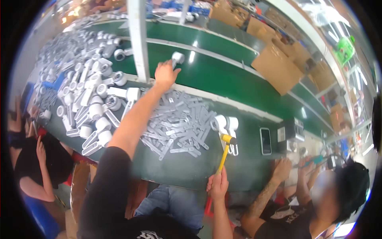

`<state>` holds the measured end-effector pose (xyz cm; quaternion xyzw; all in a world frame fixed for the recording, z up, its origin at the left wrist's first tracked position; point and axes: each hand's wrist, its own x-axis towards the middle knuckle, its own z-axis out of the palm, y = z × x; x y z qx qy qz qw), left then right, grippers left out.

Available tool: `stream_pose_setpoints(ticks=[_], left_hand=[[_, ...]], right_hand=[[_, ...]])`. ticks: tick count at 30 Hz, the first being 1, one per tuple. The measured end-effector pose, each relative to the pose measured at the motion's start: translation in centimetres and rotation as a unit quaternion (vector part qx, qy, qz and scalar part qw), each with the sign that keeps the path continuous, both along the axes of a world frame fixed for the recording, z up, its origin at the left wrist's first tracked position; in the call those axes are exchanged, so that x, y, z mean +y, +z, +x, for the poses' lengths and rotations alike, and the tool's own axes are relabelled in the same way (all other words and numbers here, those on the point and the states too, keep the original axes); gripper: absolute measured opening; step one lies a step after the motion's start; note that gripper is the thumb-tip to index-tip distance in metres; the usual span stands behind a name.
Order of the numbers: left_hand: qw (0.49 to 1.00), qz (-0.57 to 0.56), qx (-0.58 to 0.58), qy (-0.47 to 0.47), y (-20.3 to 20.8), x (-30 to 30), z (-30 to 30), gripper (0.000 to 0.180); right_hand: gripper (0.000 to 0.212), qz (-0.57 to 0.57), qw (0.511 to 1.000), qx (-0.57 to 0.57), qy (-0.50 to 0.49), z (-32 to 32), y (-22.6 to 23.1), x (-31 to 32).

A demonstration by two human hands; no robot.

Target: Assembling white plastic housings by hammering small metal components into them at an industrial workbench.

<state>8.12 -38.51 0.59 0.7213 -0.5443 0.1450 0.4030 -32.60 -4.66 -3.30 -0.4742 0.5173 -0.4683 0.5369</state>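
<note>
My left hand (165, 74) reaches over the green conveyor belt (215, 73), its thumb spread away from the fingers. Right at its fingertips, on the belt, is a white part (178, 57) with a round head and a short handle. My right hand (218, 184) grips a small hammer (223, 157) by its yellow handle; the hammer's head is yellow and black. Behind the hammer, two white round-headed parts (232, 122) with looped handles lie side by side on the dark green table (187, 169). Grey flat strips (181, 123) are heaped between my arms.
A big pile of white parts (95, 103) covers the table's left. To the right are a phone (265, 141) and a small box (293, 130). A white post (138, 40) rises at the belt's edge. Cardboard (276, 69) leans over the belt. People sit on both sides.
</note>
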Motion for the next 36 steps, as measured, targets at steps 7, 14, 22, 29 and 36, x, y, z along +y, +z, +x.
stream_pose_setpoints(ticks=[7,14,22,29,36], left_hand=[[0.811,0.098,-0.062,-0.574,0.7,6.7,-14.6,0.081],[0.85,0.145,0.039,-0.505,3.0,12.2,-16.5,0.073],[0.955,0.155,0.1,-0.232,5.5,36.0,-8.4,0.069],[0.971,0.172,0.075,-0.15,3.0,41.6,-7.9,0.066],[0.954,0.161,-0.021,-0.253,3.2,33.1,-9.8,0.031]], right_hand=[[0.057,0.002,0.999,-0.025,-0.043,0.7,1.6,-0.3],[0.049,-0.013,0.999,-0.03,-0.034,0.6,1.2,-0.4],[0.04,-0.047,0.997,-0.055,-0.019,0.5,1.0,-0.1],[0.042,-0.063,0.998,-0.022,0.021,0.7,1.4,-0.1],[0.018,-0.051,0.998,0.04,0.007,0.1,1.2,-0.3]])
